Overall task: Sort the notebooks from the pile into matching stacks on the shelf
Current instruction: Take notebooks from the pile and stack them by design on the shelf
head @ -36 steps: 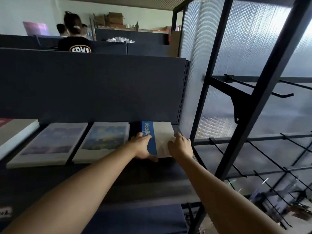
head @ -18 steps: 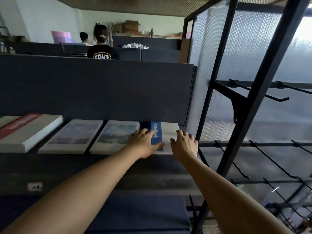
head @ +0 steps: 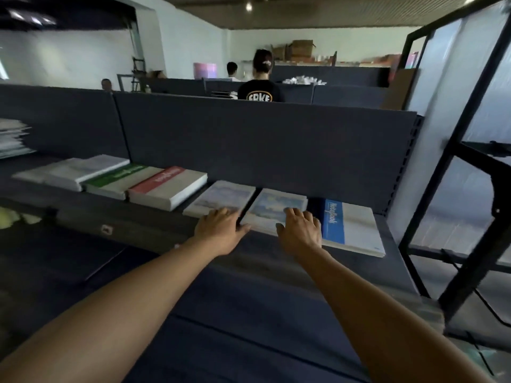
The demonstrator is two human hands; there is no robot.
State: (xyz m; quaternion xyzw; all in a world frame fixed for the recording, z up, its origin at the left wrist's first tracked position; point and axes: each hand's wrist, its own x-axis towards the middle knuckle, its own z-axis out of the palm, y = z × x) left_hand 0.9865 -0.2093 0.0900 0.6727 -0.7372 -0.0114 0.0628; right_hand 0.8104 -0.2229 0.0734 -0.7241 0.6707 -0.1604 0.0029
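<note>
Stacks of notebooks lie in a row on the dark shelf (head: 154,230). From the right: a blue-striped stack (head: 351,228), a sky-picture stack (head: 276,208), a pale-picture stack (head: 224,196), a red-striped stack (head: 168,186), a green-striped stack (head: 121,178) and a white stack (head: 74,170). My left hand (head: 221,230) lies with loose fingers at the front edge of the pale-picture stack. My right hand (head: 300,230) hovers over the front of the sky-picture stack, fingers spread. Neither hand holds anything.
A loose pile of papers (head: 11,139) sits at the far left. A black metal rack (head: 467,150) with hooks stands to the right of the shelf. Behind the shelf's back panel, people stand and sit among other partitions (head: 260,89).
Both hands have left the blue-striped stack and slid left along the shelf front. The view has swung left, showing more stacks.
</note>
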